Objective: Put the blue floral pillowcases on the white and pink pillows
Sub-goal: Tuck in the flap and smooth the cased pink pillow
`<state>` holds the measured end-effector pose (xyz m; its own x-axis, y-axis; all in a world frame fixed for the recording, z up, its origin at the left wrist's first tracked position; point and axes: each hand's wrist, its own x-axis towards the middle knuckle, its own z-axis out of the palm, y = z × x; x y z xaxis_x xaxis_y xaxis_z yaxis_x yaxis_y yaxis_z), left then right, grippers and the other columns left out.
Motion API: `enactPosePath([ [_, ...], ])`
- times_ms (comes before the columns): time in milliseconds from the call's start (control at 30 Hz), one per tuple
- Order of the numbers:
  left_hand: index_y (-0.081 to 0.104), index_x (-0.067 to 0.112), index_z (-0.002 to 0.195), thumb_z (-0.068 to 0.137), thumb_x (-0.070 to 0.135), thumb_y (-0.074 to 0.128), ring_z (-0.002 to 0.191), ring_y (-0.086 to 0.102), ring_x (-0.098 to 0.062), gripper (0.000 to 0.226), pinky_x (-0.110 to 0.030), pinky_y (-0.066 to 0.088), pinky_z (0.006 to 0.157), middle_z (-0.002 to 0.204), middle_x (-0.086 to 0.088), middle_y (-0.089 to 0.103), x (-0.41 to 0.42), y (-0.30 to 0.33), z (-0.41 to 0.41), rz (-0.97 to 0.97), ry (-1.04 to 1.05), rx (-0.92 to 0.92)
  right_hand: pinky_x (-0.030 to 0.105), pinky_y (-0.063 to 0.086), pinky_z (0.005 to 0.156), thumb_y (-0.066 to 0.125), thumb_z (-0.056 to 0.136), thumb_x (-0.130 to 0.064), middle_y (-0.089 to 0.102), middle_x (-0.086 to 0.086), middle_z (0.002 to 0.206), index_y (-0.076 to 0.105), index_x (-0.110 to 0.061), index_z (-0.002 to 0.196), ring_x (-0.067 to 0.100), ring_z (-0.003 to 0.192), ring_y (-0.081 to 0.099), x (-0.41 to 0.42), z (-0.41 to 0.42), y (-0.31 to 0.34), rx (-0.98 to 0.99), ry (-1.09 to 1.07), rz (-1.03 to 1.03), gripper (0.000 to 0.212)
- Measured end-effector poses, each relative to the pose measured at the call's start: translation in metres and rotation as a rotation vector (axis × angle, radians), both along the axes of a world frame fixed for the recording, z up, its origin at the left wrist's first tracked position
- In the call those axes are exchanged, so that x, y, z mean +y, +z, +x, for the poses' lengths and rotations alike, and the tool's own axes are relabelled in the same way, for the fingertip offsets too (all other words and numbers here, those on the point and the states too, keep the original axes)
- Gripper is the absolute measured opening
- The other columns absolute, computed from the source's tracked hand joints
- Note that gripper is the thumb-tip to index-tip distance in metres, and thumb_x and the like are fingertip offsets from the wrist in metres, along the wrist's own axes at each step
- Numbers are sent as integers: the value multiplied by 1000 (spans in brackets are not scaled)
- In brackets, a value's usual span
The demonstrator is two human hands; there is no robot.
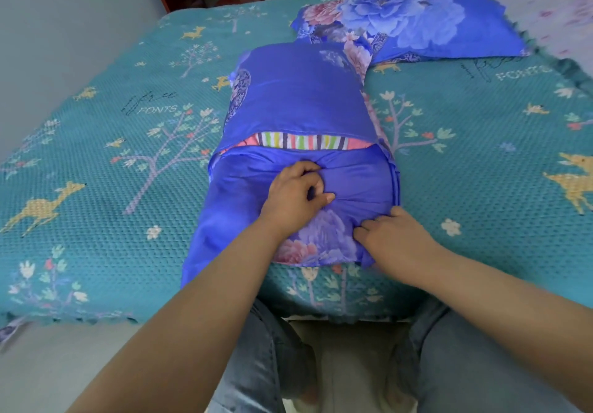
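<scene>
The fingers point(313, 169) of the left hand point(296, 194) are curled into a bunch of the blue floral pillowcase point(298, 98) at the centre of the frame, while the right hand point(390, 236), lower right of it, pinches the cloth near the case's corner.

The pillow point(308, 141) inside shows only as a striped band through the slit between the two flaps. My guess at the risk: the slick fabric could slip out of either grip, or a hard tug on the bunched flap could drag the pillow crooked and leave the stripe exposed, or strain the seam at the corner.

Count: two pillowcases in view, this one and a second filled pillowcase point(414, 21) lying at the upper right, its corner touching the first; one pillow partly visible; two hands; one bed point(96, 156) with a teal patterned cover.
</scene>
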<state>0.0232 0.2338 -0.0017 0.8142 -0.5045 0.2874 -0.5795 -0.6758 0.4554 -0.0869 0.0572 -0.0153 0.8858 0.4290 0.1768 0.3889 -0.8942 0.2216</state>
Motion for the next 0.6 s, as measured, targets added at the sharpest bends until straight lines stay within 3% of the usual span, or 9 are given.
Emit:
enactPosePath([
  [67, 60, 14, 79, 77, 36, 73, 112, 51, -22, 26, -32, 38, 97, 118, 0, 56, -1, 1, -2, -20, -16, 18, 26, 38, 50, 84, 30, -27, 59, -1, 59, 68, -16, 75, 17, 43, 57, -6, -15, -7, 7, -36, 32, 49],
  [200, 58, 15, 115, 78, 42, 72, 116, 48, -20, 48, -32, 35, 103, 122, -2, 55, 0, 7, -2, -17, -34, 81, 26, 34, 44, 82, 34, -22, 58, 4, 65, 64, -16, 79, 22, 41, 56, -6, -22, -7, 29, -135, 84, 49],
  [367, 60, 18, 118, 80, 37, 71, 118, 49, -14, 44, -19, 33, 101, 125, 2, 55, 4, 13, -1, -119, -8, 193, 23, 30, 37, 87, 46, -38, 57, 1, 53, 55, -18, 70, 26, 39, 56, -17, -42, 2, 8, -240, 184, 44],
  [433, 59, 19, 116, 83, 37, 68, 116, 49, -13, 39, -22, 35, 100, 124, 3, 55, 4, 12, -2, -109, -3, 185, 23, 25, 44, 79, 61, -34, 57, 0, 55, 51, -19, 69, 29, 47, 58, -24, -53, 3, -34, -266, 247, 33],
  [500, 61, 18, 111, 86, 35, 65, 110, 52, -16, 30, -24, 39, 93, 118, 1, 57, 2, 11, -3, -101, 22, 132, 23, 27, 52, 65, 72, -28, 55, -1, 66, 47, -21, 68, 27, 58, 57, -29, -59, 2, -114, -151, 374, 20],
  [600, 62, 15, 95, 90, 26, 59, 92, 57, -24, 13, -30, 42, 75, 104, -4, 61, -4, 15, -3, -65, 112, 42, 32, 43, 76, 58, 74, -20, 63, 2, 103, 57, -18, 72, 24, 96, 57, -33, -55, 0, -157, 25, 416, 3],
])
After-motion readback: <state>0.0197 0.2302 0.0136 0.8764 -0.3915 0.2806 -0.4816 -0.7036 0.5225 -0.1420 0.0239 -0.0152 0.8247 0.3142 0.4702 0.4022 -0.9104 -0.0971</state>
